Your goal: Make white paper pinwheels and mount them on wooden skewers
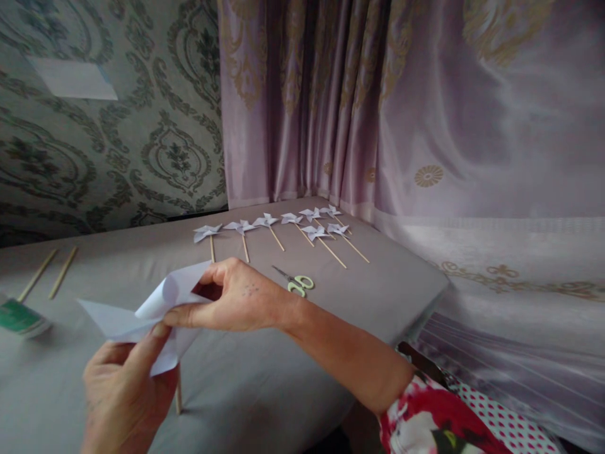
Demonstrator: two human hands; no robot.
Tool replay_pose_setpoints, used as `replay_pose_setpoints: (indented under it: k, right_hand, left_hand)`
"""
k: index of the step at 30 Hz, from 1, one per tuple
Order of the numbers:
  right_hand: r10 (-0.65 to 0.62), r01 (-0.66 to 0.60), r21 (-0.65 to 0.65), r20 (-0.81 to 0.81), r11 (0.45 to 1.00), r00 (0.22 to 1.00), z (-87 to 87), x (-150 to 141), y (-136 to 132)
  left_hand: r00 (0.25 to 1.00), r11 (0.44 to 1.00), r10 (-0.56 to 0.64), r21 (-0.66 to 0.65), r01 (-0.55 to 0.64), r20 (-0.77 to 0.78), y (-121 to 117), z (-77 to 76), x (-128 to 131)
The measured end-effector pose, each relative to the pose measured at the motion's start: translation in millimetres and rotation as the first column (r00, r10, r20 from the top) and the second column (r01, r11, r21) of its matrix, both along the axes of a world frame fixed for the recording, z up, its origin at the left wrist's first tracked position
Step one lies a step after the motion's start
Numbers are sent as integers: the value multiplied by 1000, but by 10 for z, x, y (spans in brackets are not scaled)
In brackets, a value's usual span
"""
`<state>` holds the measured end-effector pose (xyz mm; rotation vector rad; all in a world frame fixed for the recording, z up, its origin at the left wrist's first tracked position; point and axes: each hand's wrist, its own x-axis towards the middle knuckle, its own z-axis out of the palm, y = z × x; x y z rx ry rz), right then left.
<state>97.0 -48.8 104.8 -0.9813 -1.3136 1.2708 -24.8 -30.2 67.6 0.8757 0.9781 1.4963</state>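
A white paper pinwheel (176,292) is between my two hands above the table, with its blades partly folded toward the middle. My left hand (130,384) grips it from below, thumb pressed near the centre. From the right, my right hand (236,296) pinches the paper, its thumb meeting the left thumb at the middle. A thin wooden stick (178,391) points down from behind the paper. Whether the stick is fixed to the paper is hidden by the fingers and sheet.
Several finished pinwheels (267,221) on sticks lie along the table's far side. Scissors (297,282) with pale green handles rest beyond my right forearm. At left are two loose sticks (63,272) and a green-and-clear container (21,317). The grey-covered table (378,290) ends at right.
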Motion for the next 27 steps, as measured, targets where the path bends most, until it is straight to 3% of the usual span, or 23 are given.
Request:
replay_pose_setpoints:
  k: [4,11,19,22,27]
  right_hand:
    - [13,-14,16,45,1000,999,46,17,-60]
    - [-9,-1,58,167,998,986,42,57,-19]
    - [-12,-2,68,209,998,978,-22,45,109]
    - [-8,-9,63,254,998,967,-3,45,72]
    - [50,-64,41,287,997,957,52,68,43]
  left_hand:
    - [988,987,9,-159,15,153,-21,-33,10]
    - [961,976,-212,92,198,179,19,-166,10]
    - [918,904,-395,185,385,19,146,-295,-124]
    - [910,887,-408,204,414,-74,147,-356,-159]
    - [916,883,-390,247,400,-93,103,-404,-144]
